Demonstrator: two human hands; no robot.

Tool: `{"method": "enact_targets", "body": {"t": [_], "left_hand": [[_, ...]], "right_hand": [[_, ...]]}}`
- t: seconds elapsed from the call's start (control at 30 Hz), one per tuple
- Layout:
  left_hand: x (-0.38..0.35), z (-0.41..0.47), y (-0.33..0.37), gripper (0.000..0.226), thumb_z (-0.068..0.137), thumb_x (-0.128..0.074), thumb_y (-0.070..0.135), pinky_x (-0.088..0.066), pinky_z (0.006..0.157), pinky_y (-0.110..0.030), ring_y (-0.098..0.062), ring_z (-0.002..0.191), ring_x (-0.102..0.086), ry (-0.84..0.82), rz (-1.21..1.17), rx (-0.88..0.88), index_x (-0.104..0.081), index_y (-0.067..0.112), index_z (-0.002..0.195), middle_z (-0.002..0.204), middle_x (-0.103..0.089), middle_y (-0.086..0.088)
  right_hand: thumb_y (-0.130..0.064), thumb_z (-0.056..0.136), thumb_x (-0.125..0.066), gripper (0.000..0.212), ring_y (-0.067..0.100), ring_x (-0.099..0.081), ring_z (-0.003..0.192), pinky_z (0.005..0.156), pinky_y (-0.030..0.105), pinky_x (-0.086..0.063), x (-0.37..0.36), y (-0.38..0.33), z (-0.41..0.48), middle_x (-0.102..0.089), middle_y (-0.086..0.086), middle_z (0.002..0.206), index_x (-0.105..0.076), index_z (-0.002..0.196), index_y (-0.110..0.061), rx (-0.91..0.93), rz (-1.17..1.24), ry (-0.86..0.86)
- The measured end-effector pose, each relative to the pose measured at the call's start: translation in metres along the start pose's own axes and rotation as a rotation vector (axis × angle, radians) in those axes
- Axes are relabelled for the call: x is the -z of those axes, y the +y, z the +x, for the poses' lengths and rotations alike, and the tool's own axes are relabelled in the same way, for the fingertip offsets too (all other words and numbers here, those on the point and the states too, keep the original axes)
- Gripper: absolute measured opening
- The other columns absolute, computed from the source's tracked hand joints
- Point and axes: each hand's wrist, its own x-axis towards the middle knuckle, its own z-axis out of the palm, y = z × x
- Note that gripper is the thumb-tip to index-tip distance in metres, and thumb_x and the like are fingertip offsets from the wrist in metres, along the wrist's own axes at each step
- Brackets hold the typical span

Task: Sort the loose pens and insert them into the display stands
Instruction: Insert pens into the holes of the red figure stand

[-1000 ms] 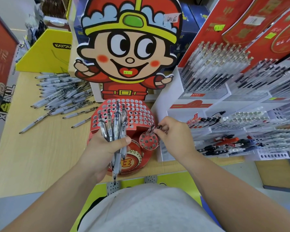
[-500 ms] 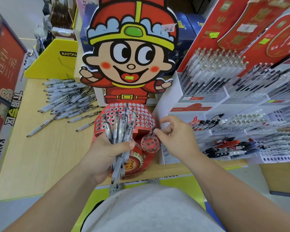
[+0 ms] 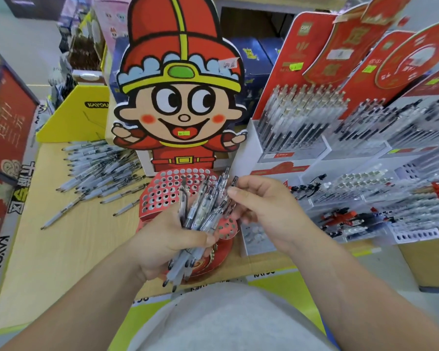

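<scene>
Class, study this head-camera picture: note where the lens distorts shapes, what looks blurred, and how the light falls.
Head view: the wide lens splays the pen racks outward towards the right edge; the bundle of pens held between the left hand and right hand is blurred, the cartoon stand sharper; lighting is soft and even, with no hard shadows.

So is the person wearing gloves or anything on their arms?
No. Left hand and right hand are bare: no gloves, rings or watch. Both forearms are bare too, with no sleeves in view. A pale grey shirt shows below.
</scene>
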Motion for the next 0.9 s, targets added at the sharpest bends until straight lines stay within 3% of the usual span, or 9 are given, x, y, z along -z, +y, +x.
{"method": "enact_targets", "body": {"t": [0.17,0.4,0.53,0.63,0.73,0.8,0.9], "left_hand": [[0.006,-0.004,-0.004,0.029,0.067,-0.084,0.013,-0.052,0.062,-0.036,-0.026,0.066,-0.059,-0.016,-0.035,0.017,-0.072,0.018,0.094,0.082,-0.063,-0.016],[0.023,-0.006,-0.014,0.018,0.068,-0.082,0.016,-0.052,0.066,-0.036,-0.024,0.067,-0.061,0.272,-0.073,0.018,-0.071,0.019,0.082,0.077,-0.064,-0.012],[0.033,-0.011,-0.021,0.025,0.068,-0.082,0.015,-0.051,0.064,-0.033,-0.023,0.067,-0.06,0.307,-0.113,0.03,-0.066,0.016,0.087,0.079,-0.061,-0.013],[0.035,-0.013,-0.029,0.035,0.069,-0.087,0.01,-0.05,0.059,-0.031,-0.022,0.064,-0.059,0.349,-0.11,0.064,-0.061,0.009,0.093,0.076,-0.059,-0.014],[0.035,-0.015,-0.035,0.022,0.081,-0.078,0.007,-0.05,0.06,-0.032,-0.023,0.066,-0.059,0.387,-0.146,0.059,-0.063,0.009,0.096,0.078,-0.06,-0.013],[0.035,-0.016,-0.037,0.018,0.082,-0.076,0.005,-0.051,0.06,-0.032,-0.024,0.066,-0.059,0.392,-0.156,0.043,-0.063,0.011,0.094,0.076,-0.061,-0.011],[0.036,-0.019,-0.04,0.028,0.075,-0.084,0.007,-0.052,0.057,-0.03,-0.022,0.064,-0.06,0.384,-0.172,0.019,-0.064,0.012,0.094,0.073,-0.061,-0.009]], "right_hand": [[-0.011,0.097,-0.061,0.01,0.018,-0.064,0.059,0.047,0.022,-0.043,0.003,-0.003,0.0,-0.07,0.013,0.078,-0.071,0.097,-0.01,-0.02,0.022,-0.102],[-0.01,0.094,-0.064,0.008,0.018,-0.066,0.059,0.048,0.024,-0.041,0.02,-0.015,0.007,-0.07,0.007,0.07,-0.07,0.09,-0.006,0.048,-0.027,0.056],[-0.009,0.092,-0.068,0.005,0.016,-0.068,0.059,0.048,0.022,-0.04,0.027,-0.01,0.012,-0.073,0.008,0.073,-0.071,0.088,-0.011,0.145,-0.239,0.184],[-0.01,0.09,-0.071,0.008,0.019,-0.07,0.061,0.056,0.019,-0.047,0.024,0.004,0.018,-0.073,0.011,0.077,-0.071,0.087,-0.018,0.163,-0.411,0.18],[-0.014,0.088,-0.074,0.015,0.013,-0.069,0.061,0.067,0.031,-0.054,0.019,0.025,0.026,-0.069,-0.001,0.071,-0.069,0.086,-0.028,0.178,-0.61,0.147],[-0.018,0.087,-0.075,0.012,0.003,-0.062,0.06,0.067,0.028,-0.053,0.015,0.036,0.03,-0.066,-0.01,0.068,-0.07,0.089,-0.029,0.21,-0.75,0.131],[-0.023,0.087,-0.075,0.009,0.001,-0.06,0.062,0.066,0.029,-0.053,0.009,0.043,0.032,-0.067,-0.014,0.07,-0.074,0.096,-0.025,0.252,-0.865,0.117]]}}
